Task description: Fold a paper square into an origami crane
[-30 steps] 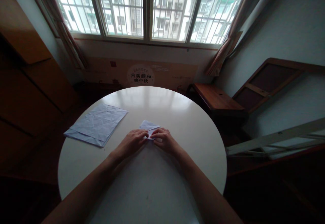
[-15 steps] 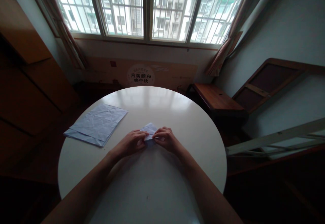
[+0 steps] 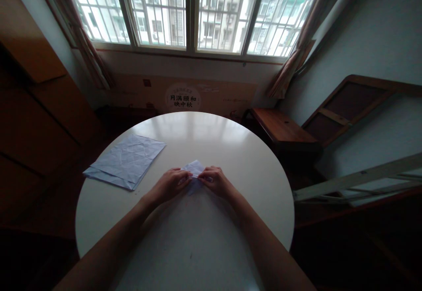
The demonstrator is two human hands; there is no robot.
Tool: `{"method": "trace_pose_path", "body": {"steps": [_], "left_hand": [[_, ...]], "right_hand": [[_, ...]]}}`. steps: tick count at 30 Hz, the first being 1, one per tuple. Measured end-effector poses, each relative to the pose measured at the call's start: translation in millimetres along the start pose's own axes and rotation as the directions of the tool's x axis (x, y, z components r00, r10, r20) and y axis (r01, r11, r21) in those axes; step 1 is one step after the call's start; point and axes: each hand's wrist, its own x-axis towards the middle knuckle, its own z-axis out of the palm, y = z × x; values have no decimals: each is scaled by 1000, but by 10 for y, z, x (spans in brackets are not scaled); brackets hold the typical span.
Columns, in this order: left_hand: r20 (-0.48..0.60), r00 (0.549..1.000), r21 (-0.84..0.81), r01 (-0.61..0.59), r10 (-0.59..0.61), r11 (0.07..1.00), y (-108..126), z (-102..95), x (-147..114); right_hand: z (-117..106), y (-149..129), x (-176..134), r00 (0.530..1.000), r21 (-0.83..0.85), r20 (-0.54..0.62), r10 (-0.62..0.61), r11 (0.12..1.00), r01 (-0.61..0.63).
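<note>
A small piece of folded paper [image 3: 194, 167], pale bluish white, is between my hands near the middle of the round white table [image 3: 231, 150]. My left hand [image 3: 174, 181] pinches its left side, thumb and fingers pressed together. On the other side, my right hand [image 3: 213, 179] pinches the paper with its fingertips close to those of the left. A pointed corner of the paper shows beyond the fingers, and a lower part shows on the near side. The fingers hide the sides of the paper.
Creased sheets of the same pale paper [image 3: 127, 159] lie at the table's left edge. A wooden bench [image 3: 280, 126] stands beyond the table on the right. Behind the table, a printed board [image 3: 227, 91] leans below the barred window [image 3: 158, 14].
The near part of the paper has shifted, and its darker lower face has turned lighter and flatter. My fingertips have drawn slightly closer together over it.
</note>
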Motion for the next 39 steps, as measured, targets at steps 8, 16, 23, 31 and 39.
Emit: {"method": "trace_pose_path", "body": {"steps": [8,16,23,31,39], "left_hand": [[-48,996,-19,78,-79,997,12,5,-1],[-51,998,-32,-39,37,999,-93,77,-5],[36,998,149,-46,41,988,-57,77,1],[-72,994,252,93,-78,963,-86,15,-28],[-82,992,202,110,-95,973,-37,-16,-37]], "right_hand": [[19,37,9,998,-9,-7,59,998,-59],[3,-4,12,985,-57,-38,169,984,-171],[31,-28,5,972,-138,-82,219,964,-229],[25,32,6,982,-70,-116,152,985,-161],[88,-66,-23,993,-273,-25,116,955,-118]]}}
